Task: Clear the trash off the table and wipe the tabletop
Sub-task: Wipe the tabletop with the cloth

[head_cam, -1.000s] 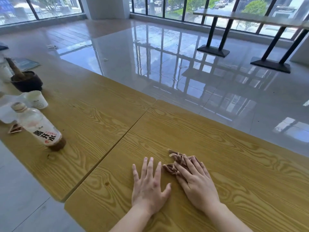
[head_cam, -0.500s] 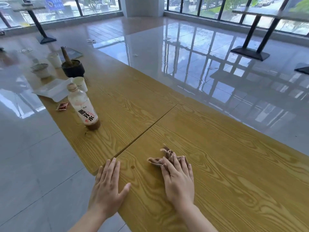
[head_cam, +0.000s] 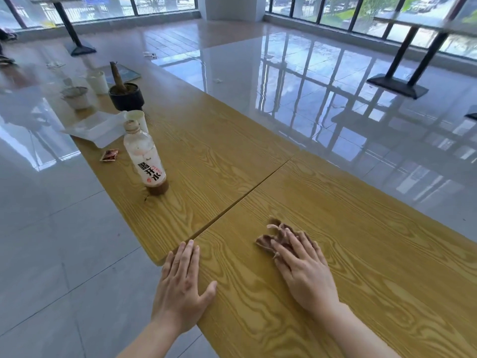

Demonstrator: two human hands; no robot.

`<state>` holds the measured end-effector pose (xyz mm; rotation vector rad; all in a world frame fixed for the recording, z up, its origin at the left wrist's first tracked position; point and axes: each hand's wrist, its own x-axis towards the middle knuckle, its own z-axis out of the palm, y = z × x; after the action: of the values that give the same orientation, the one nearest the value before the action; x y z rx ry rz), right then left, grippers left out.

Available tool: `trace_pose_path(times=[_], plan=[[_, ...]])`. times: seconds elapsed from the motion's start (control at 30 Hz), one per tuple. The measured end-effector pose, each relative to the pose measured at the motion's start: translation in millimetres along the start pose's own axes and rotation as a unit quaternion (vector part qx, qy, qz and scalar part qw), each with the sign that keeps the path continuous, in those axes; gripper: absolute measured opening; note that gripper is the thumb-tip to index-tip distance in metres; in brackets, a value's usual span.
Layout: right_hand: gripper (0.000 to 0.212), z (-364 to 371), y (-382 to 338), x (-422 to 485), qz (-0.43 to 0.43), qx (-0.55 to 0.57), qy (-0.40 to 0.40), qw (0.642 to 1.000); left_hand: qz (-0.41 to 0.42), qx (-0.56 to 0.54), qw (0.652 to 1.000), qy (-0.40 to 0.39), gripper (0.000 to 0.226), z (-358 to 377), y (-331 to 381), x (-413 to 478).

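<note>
A long wooden table (head_cam: 258,156) runs from far left to near right. My right hand (head_cam: 304,270) lies flat with straight fingers pressing a small brown cloth (head_cam: 268,237) onto the tabletop. My left hand (head_cam: 180,285) rests flat and open on the table's near edge, left of the cloth. Further left stands a plastic bottle (head_cam: 144,156) with a little brown liquid. Behind it are a small paper cup (head_cam: 136,120), a white plastic tray (head_cam: 95,129) and a small torn sachet (head_cam: 109,155).
A black bowl (head_cam: 126,96) with a stick in it, a white cup (head_cam: 99,82) and a grey bowl (head_cam: 76,98) stand at the table's far end. Glossy floor surrounds the table. Black pedestal table bases (head_cam: 397,86) stand at the right and far left.
My view has swung left, bringing the far end's trash into sight. My left hand slid left to the table's near edge. My right hand stays flat on the cloth.
</note>
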<state>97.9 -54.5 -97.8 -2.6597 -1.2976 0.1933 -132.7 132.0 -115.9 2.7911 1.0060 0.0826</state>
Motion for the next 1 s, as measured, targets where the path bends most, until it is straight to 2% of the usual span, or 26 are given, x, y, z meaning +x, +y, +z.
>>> trace_pose_path(times=[0.07,0.13,0.17,0.23,0.3,0.33,0.4,0.5,0.57,0.63,0.73,0.77,0.83,0.9,0.97,1.0], plan=[[0.051,-4,-1,12,0.125,0.011,0.010,0.992,-0.002,0.003,1.000,-0.003,0.089,0,2,-1],[0.052,-1,-39,29,0.169,0.031,0.011,0.985,-0.009,0.011,1.000,-0.010,0.090,-2,3,0],[0.052,3,-63,34,0.143,0.045,-0.002,0.989,-0.008,0.014,1.000,-0.012,0.091,-3,3,0],[0.051,16,-104,27,0.012,0.051,-0.007,0.999,-0.003,0.016,1.000,-0.011,0.092,-3,2,0],[0.046,26,-107,5,-0.107,0.041,-0.007,0.993,0.002,0.005,1.000,-0.017,0.094,-4,0,1],[0.045,24,-92,-2,-0.129,0.035,0.001,0.991,0.001,-0.001,1.000,-0.018,0.094,-3,-1,2],[0.046,16,-45,2,-0.095,0.007,0.007,0.995,-0.009,-0.009,1.000,-0.017,0.094,-2,0,4],[0.049,-11,17,37,0.089,0.021,-0.013,0.996,0.018,-0.008,1.000,-0.023,0.090,0,22,14],[0.050,-21,21,45,0.158,0.042,-0.016,0.986,0.047,0.000,0.998,-0.040,0.089,3,46,28],[0.049,-12,7,25,0.138,0.042,-0.005,0.990,0.058,0.002,0.997,-0.051,0.089,6,75,46],[0.046,3,11,-40,0.014,0.009,0.015,1.000,0.101,-0.003,0.993,-0.061,0.085,12,112,71],[0.045,2,27,-58,-0.001,0.001,0.018,1.000,0.120,-0.003,0.991,-0.065,0.082,15,121,76],[0.045,-7,76,-77,0.051,-0.023,0.035,0.998,0.152,-0.003,0.986,-0.076,0.079,21,136,79],[0.046,-25,111,-81,0.192,-0.005,0.030,0.981,0.159,0.005,0.984,-0.074,0.079,24,143,76],[0.053,-31,117,-72,0.301,-0.002,0.042,0.953,0.155,0.004,0.986,-0.070,0.080,25,145,74],[0.054,-31,107,-63,0.330,-0.001,0.045,0.943,0.156,0.000,0.985,-0.073,0.081,24,145,73]])
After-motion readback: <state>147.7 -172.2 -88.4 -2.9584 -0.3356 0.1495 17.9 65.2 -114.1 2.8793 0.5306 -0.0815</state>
